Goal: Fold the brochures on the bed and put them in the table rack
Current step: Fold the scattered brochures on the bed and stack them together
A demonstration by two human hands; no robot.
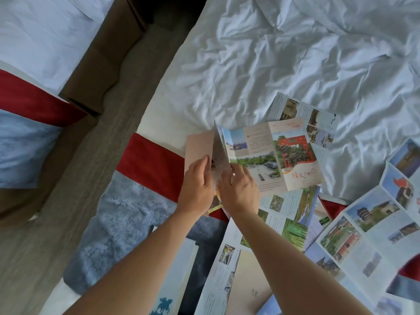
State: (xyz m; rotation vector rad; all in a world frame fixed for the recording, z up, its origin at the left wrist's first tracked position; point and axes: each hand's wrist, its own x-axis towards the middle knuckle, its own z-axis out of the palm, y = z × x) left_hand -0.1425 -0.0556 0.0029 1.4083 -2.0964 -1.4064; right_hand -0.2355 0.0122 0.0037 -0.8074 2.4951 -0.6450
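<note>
While both hands work at its left end, the pink brochure [268,155] lies partly unfolded on the white duvet [284,53], with its long axis running left to right, away from the hands toward the panel showing a red gate. Left hand [197,185]: fingers curled over the outermost pink panel, thumb side pinching its lower edge. Right hand [238,189]: fingers curled at the foot of the next panel, which stands raised as a ridge between the two hands. Both hands therefore hold paper; neither is free.

Key relation: the unfolded remainder of the pink brochure extends rightward from the grip, so the right hand is the nearer one to the flat panels, and the left hand is at the already gathered end. Judgement: the fold in hand is an accordion crease near the left end, with most panels not yet closed. The next fold would likely draw the flat panels leftward toward the ridge.

Other brochures relative to the pink brochure: one with small photos [302,114] lies under its far right corner; a green-pictured one [288,221] lies just below it; a long zigzag one [368,219] lies lower right, well spread. All are still unfolded. A red bed runner [150,160] lies to its left, touching it under the left hand.

Table rack: not in view.
</note>
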